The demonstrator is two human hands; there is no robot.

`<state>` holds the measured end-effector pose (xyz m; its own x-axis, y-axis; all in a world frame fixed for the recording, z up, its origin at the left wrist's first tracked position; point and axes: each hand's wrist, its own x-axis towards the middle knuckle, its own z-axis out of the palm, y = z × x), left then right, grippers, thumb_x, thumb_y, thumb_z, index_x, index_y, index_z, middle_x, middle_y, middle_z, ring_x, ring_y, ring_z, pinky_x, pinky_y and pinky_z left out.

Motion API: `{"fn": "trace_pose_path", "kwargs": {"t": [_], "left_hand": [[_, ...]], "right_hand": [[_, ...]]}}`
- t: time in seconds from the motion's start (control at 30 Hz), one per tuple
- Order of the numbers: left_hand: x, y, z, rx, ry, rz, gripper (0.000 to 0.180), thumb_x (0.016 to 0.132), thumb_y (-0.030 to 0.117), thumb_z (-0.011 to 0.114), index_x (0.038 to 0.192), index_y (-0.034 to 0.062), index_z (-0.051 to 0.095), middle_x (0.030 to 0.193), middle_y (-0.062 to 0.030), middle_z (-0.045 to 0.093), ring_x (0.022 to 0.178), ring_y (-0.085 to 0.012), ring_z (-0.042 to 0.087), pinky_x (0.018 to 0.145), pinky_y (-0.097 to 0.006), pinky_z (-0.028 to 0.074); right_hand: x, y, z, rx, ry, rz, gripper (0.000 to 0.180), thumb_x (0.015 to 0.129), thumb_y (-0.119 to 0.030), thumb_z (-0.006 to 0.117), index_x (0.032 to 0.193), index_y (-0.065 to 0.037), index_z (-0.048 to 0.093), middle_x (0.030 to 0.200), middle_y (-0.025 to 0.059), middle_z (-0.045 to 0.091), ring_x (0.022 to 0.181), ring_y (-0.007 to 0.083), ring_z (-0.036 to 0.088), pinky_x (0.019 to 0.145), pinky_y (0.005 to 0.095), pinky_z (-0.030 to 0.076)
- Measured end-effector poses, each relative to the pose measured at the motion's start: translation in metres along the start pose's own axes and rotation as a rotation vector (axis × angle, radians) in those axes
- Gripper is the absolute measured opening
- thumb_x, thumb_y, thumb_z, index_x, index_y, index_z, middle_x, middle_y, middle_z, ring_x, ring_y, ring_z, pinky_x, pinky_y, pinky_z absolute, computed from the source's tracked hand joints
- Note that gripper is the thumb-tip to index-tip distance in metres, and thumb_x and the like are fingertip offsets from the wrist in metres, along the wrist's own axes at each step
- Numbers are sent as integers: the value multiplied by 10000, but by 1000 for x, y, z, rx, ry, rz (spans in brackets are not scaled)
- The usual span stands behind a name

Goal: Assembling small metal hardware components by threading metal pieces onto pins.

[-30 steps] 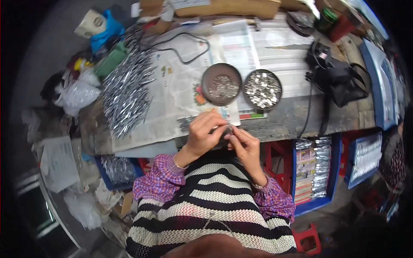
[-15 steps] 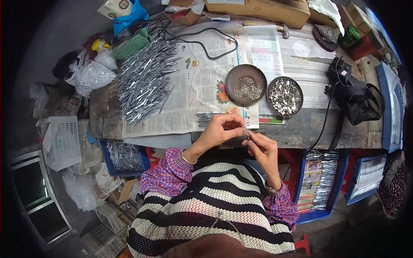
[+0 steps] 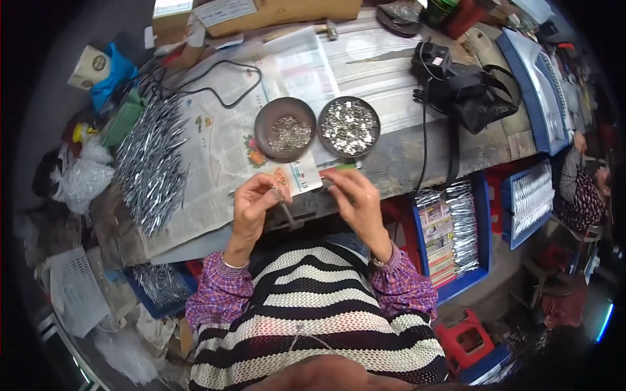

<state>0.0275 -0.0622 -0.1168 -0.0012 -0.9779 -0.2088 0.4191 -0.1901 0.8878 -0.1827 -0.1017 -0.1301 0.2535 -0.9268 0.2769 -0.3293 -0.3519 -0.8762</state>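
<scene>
My left hand (image 3: 253, 205) is closed at the table's front edge, thumb and fingers pinching a small shiny metal piece (image 3: 279, 193). Its exact kind is too small to make out. To the right, my right hand (image 3: 357, 201) is held apart from the left, fingers bent, with a gap between thumb and forefinger and nothing visible in them. Just beyond the hands are two round dark dishes: one dish (image 3: 264, 133) holds thin small metal parts (image 3: 290, 134), the other dish (image 3: 324, 144) holds shiny flat metal bits (image 3: 350, 127).
A heap of slender metal pieces (image 3: 151, 163) covers the newspaper (image 3: 215, 153) at left. A black bag (image 3: 479, 98) with straps and a cable lies at right. Below the edge stand a blue tray (image 3: 484, 221) of metal pieces and a red stool (image 3: 466, 339). A hammer (image 3: 331, 30) lies far back.
The hands, together before, have separated; the right has drawn away from the left. The whole view has swung rightward, so the table things sit farther left in the picture.
</scene>
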Motion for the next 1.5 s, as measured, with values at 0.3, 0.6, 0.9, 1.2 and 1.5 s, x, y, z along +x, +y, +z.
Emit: {"fn": "trace_pose_path", "kwargs": {"t": [0.3,0.6,0.9,1.2,1.5], "left_hand": [[0,-1,10,179,40,-85,114,804,82,649,881,4,617,719,-20,612,633,-56,535,570,-189,396],[0,-3,14,253,63,-59,95,809,40,650,873,21,582,731,17,582,642,-28,508,549,-167,364],[-3,-5,14,203,46,-54,148,823,2,631,966,19,595,840,5,585,725,-33,526,629,-170,408],[-8,-16,22,305,-39,66,168,833,-9,598,999,-16,617,901,-25,604,806,-77,583,699,-213,481],[-8,-12,15,657,-20,289,164,786,-15,614,945,-3,651,855,-77,625,769,-151,618,661,-242,480]], "right_hand": [[22,27,-26,-461,55,-64,337,684,75,593,993,-49,646,917,101,562,809,259,538,688,348,447],[27,36,-26,-383,106,-104,186,692,-19,674,875,-49,656,866,67,575,783,257,544,673,355,453],[15,8,-4,235,81,195,79,737,-5,679,814,11,676,774,65,649,633,99,573,556,229,441],[-16,-1,24,790,-103,639,54,813,-4,642,846,38,652,744,17,619,638,79,566,578,195,457],[-18,2,31,913,-168,804,162,832,-69,651,953,38,648,813,59,654,674,99,607,611,209,503]]}}
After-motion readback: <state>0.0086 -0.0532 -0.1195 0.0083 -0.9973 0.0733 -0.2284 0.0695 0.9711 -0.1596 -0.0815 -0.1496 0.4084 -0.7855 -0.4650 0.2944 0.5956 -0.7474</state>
